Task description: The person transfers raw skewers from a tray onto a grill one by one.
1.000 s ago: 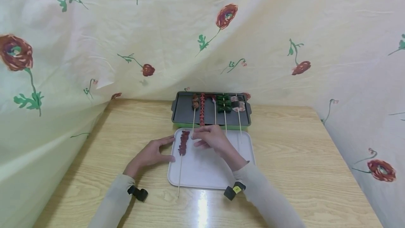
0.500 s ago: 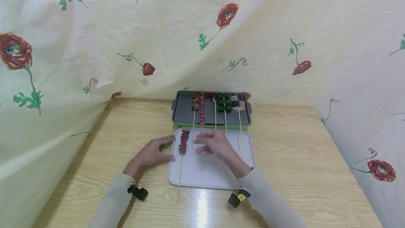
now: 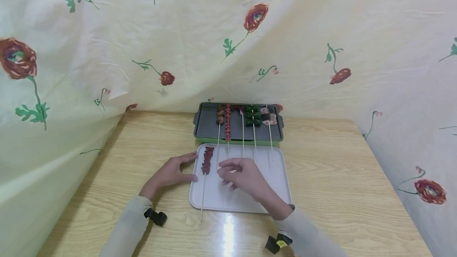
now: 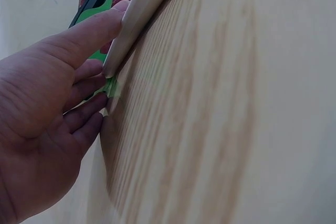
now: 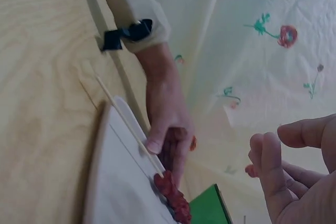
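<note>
My right hand (image 3: 244,175) hovers over the white tray (image 3: 246,199), fingers loosely bent. Nothing shows between its thumb and fingertips in the right wrist view (image 5: 299,174). My left hand (image 3: 171,173) rests at the tray's left edge, thumb and fingers spread along the rim, as the left wrist view also shows (image 4: 58,72). Beside it on the tray lies a skewer of dark red meat (image 3: 207,161), its stick reaching past the front rim. Behind the tray, a skewer of brown chunks (image 3: 220,115) and a skewer of small red pieces (image 3: 228,126) lie on the black grill pan (image 3: 207,126).
Farther right on the pan are a dark red curled skewer (image 3: 237,109), a green vegetable skewer (image 3: 252,117) and a pink-and-black skewer (image 3: 269,118). Their sticks overhang the tray. A flowered cloth (image 3: 200,31) hangs behind the wooden table (image 3: 332,169).
My right hand has let go of the brown-chunk skewer's stick and moved back toward me over the tray. The left hand and skewers have stayed nearly still.
</note>
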